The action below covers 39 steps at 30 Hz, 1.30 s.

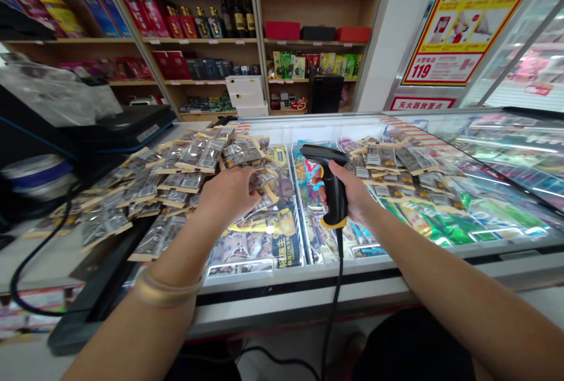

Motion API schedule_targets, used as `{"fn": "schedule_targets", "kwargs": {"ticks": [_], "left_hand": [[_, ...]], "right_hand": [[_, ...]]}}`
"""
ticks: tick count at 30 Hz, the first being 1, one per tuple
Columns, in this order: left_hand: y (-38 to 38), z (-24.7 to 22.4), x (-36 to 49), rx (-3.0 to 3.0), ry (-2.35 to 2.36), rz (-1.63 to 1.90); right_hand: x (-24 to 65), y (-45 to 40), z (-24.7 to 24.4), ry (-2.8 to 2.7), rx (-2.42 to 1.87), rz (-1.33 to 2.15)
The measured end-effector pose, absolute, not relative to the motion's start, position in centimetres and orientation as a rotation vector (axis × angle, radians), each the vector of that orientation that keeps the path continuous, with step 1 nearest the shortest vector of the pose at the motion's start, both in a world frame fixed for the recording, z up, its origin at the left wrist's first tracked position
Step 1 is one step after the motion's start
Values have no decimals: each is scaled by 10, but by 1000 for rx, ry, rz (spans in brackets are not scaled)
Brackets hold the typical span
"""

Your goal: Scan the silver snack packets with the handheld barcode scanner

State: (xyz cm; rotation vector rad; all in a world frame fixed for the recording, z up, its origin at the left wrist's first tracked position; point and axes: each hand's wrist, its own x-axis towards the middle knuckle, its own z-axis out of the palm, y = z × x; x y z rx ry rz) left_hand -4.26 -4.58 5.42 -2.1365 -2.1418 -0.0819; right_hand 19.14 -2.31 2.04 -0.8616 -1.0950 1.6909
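My right hand [348, 190] grips a black barcode scanner [336, 193] with yellow trim, held above the glass-topped freezer [304, 290]. A cable runs down from its handle. At the right edge of a large heap of small packets [200, 152], my left hand [231, 193] bends its fingers round a packet [265, 184]; the fingertips are partly hidden. The packets have clear fronts, dark contents and tan edges. A second pile of similar packets [396, 161] lies on the freezer glass, right of the scanner.
Frozen goods in wire baskets show through the glass. A black device [127, 125] and a white-and-blue tub [37, 172] stand at the left, by a looping black cable [17, 275]. Shelves [220, 43] of boxes and bottles line the back. A fire notice [471, 23] hangs at right.
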Motion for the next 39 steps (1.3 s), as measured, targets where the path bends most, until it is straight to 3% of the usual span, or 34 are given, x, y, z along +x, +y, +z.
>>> {"fn": "schedule_targets", "kwargs": {"ticks": [8, 12, 18, 24, 32, 39], "left_hand": [[-49, 60, -45, -2053, -2097, -24], [-48, 59, -50, -2047, -2115, -322], [-36, 40, -47, -2214, -1979, -1217], [-31, 29, -43, -2182, -1879, -1337], [-24, 16, -36, -2209, -2177, -1953], [-24, 9, -24, -2389, -2159, -2028]], "right_hand": [[192, -23, 20, -1081, -863, 1720], [192, -21, 17, -1082, -852, 1722], [192, -21, 17, -1084, -818, 1717], [192, -21, 16, -1106, -803, 1722], [193, -22, 15, -1155, -779, 1725], [192, -22, 12, -1193, -735, 1689]]}}
